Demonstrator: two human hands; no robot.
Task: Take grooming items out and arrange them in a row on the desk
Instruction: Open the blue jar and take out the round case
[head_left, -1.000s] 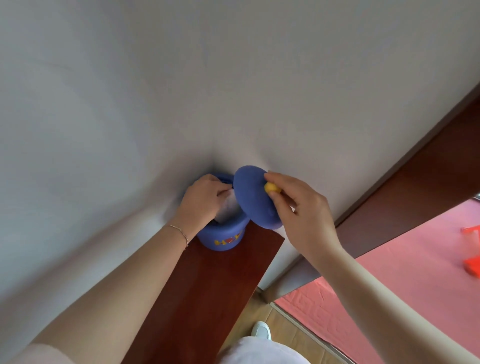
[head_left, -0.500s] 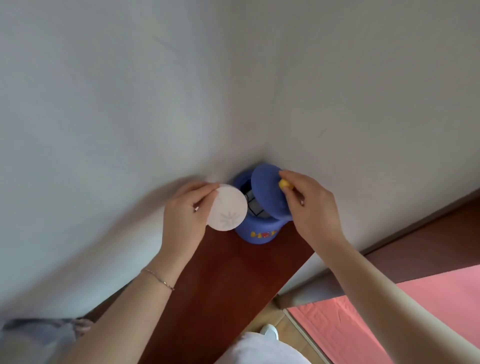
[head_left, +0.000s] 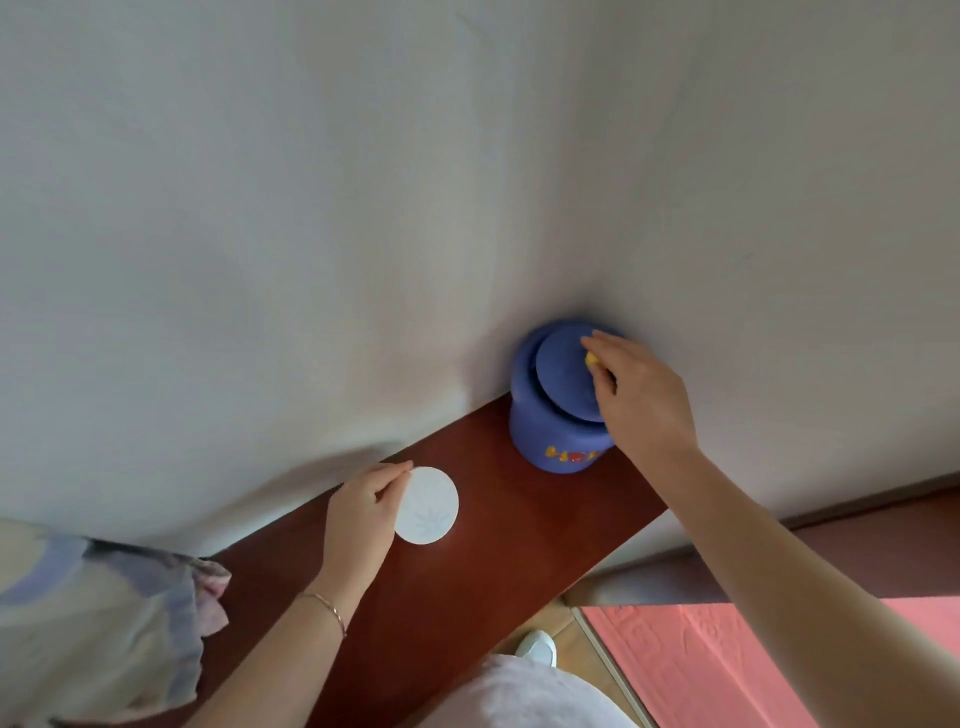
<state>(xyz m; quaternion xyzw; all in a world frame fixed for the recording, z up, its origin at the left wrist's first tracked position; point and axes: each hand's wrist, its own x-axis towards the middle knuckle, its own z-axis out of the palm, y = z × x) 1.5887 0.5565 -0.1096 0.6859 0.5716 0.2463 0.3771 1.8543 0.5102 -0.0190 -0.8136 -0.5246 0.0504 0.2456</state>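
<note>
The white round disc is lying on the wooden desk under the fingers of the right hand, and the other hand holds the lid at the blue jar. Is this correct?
Not quite: the hands are swapped. In the head view the left hand has the white round disc on the wooden desk, and the right hand holds the lid at the blue jar. The rest is right.

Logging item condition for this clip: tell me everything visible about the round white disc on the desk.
The round white disc is flat and thin, with a faint pale leaf-like print. It lies face up on the dark red-brown wooden desk, left of the blue round jar and apart from it. The left hand pinches its left edge; the material cannot be told.
</note>
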